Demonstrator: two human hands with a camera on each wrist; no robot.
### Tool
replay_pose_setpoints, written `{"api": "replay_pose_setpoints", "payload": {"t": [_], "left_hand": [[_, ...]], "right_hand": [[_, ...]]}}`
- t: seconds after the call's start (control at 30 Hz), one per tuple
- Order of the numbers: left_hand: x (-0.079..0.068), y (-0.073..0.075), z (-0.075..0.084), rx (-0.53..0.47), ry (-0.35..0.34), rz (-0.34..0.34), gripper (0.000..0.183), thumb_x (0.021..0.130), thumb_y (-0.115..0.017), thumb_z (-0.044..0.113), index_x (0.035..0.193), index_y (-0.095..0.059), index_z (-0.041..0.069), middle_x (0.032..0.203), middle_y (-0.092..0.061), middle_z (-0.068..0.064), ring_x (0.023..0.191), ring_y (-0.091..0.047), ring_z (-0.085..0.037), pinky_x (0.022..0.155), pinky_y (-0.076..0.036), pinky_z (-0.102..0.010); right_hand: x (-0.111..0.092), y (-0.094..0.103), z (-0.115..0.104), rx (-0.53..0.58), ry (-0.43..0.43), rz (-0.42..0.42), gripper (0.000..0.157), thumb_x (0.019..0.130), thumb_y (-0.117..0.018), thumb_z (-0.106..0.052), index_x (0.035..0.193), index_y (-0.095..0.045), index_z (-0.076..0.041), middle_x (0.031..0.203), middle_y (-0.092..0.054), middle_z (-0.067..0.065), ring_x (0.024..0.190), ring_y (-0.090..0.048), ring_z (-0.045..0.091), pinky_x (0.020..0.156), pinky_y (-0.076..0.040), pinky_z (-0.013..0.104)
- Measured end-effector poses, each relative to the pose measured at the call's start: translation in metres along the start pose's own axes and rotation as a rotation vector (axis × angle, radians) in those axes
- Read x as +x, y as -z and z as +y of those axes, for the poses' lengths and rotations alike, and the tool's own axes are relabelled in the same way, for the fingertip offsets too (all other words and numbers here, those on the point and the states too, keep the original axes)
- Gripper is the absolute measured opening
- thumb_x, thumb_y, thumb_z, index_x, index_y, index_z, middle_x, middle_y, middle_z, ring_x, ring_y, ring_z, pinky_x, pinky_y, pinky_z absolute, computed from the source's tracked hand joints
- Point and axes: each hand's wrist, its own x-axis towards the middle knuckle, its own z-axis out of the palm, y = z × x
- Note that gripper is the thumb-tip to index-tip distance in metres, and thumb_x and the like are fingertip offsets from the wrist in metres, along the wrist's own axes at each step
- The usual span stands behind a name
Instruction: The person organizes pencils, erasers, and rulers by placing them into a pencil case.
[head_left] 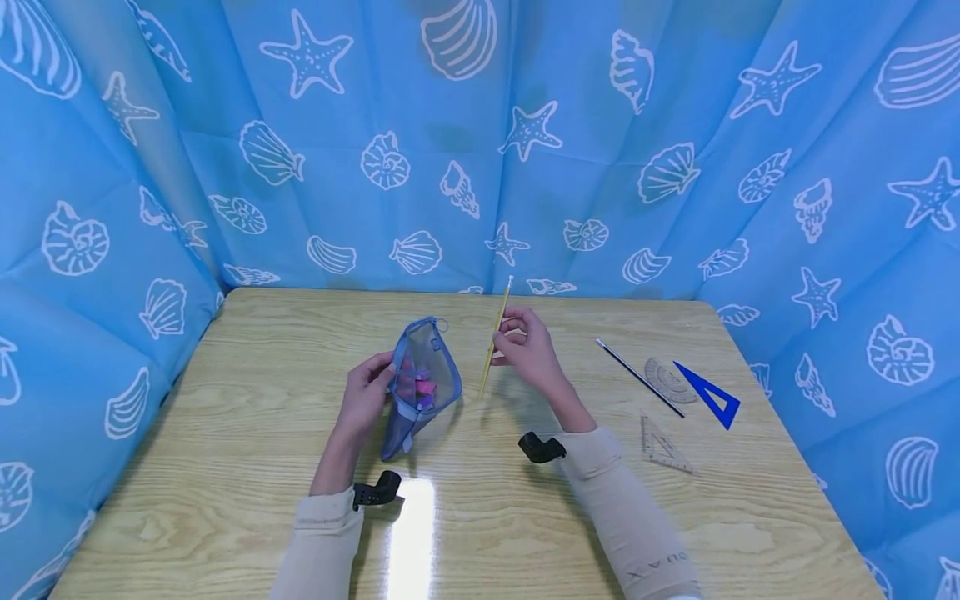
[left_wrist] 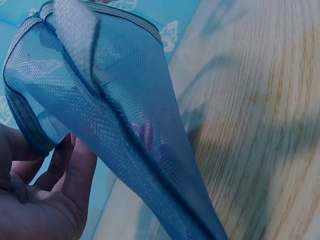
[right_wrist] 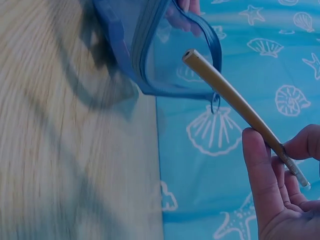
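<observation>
My left hand (head_left: pixel 365 390) grips the rim of a blue mesh zip pouch (head_left: pixel 401 423), which is tilted with its mouth open. Inside the pouch lie small pink and purple pieces (head_left: pixel 425 387). To the right of the pouch, my right hand (head_left: pixel 527 350) pinches a yellow pencil (head_left: pixel 497 329) between thumb and fingers. The pencil stands nearly upright, its white-tipped end up and its other end down. In the right wrist view, the flat, unsharpened end of the pencil (right_wrist: pixel 225 89) overlaps the pouch's zipped opening (right_wrist: pixel 145 55). In the left wrist view, the mesh side (left_wrist: pixel 135 90) hides part of the contents.
Right of my right arm, a black pencil (head_left: pixel 640 377) lies beside a clear protractor (head_left: pixel 670 379) on the wooden table (head_left: pixel 247 400). Near them are a blue set square (head_left: pixel 708 395) and a clear set square (head_left: pixel 663 446). A shell-patterned blue curtain (head_left: pixel 465 167) stands behind the table.
</observation>
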Motion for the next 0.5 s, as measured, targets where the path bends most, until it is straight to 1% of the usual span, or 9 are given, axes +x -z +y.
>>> {"api": "replay_pose_setpoints", "payload": {"t": [0.1, 0.2, 0.33, 0.43, 0.5], "left_hand": [[-0.001, -0.001, 0.000, 0.018, -0.006, -0.007, 0.033, 0.109, -0.042, 0.008, 0.133, -0.060, -0.005, 0.120, -0.063, -0.020, 0.092, -0.061, -0.013, 0.077, -0.054, -0.028], [-0.001, -0.002, 0.000, 0.028, -0.007, -0.003, 0.033, 0.109, -0.041, 0.009, 0.133, -0.060, -0.004, 0.120, -0.063, -0.019, 0.093, -0.060, -0.013, 0.077, -0.054, -0.028], [-0.001, -0.002, 0.000, 0.028, -0.003, -0.004, 0.033, 0.109, -0.041, 0.009, 0.133, -0.060, -0.004, 0.117, -0.063, -0.017, 0.090, -0.060, -0.013, 0.074, -0.053, -0.027], [-0.001, -0.003, 0.000, 0.028, -0.001, -0.005, 0.032, 0.109, -0.042, 0.009, 0.132, -0.060, -0.004, 0.115, -0.063, -0.016, 0.087, -0.060, -0.013, 0.072, -0.051, -0.026], [-0.001, -0.004, 0.000, 0.030, 0.001, 0.000, 0.032, 0.109, -0.042, 0.008, 0.132, -0.061, -0.004, 0.114, -0.063, -0.015, 0.086, -0.059, -0.012, 0.070, -0.050, -0.025]], "right_hand": [[0.000, -0.007, 0.000, 0.006, -0.006, 0.002, 0.037, 0.097, -0.053, 0.004, 0.132, -0.043, 0.004, 0.100, -0.052, 0.008, 0.073, -0.064, 0.012, 0.069, -0.063, 0.041], [0.001, -0.014, 0.001, 0.010, -0.012, 0.003, 0.038, 0.096, -0.053, 0.004, 0.133, -0.042, 0.004, 0.100, -0.052, 0.008, 0.073, -0.064, 0.013, 0.067, -0.063, 0.038], [0.003, -0.022, 0.001, 0.034, -0.024, 0.000, 0.040, 0.096, -0.053, 0.005, 0.134, -0.040, 0.007, 0.099, -0.051, 0.008, 0.072, -0.064, 0.013, 0.065, -0.062, 0.034], [0.003, -0.027, 0.001, 0.046, -0.030, -0.005, 0.042, 0.096, -0.053, 0.005, 0.136, -0.038, 0.008, 0.099, -0.051, 0.008, 0.072, -0.063, 0.013, 0.065, -0.062, 0.033], [0.004, -0.031, 0.001, 0.044, -0.031, -0.002, 0.042, 0.096, -0.053, 0.005, 0.136, -0.039, 0.007, 0.100, -0.051, 0.008, 0.073, -0.064, 0.013, 0.065, -0.062, 0.034]]}}
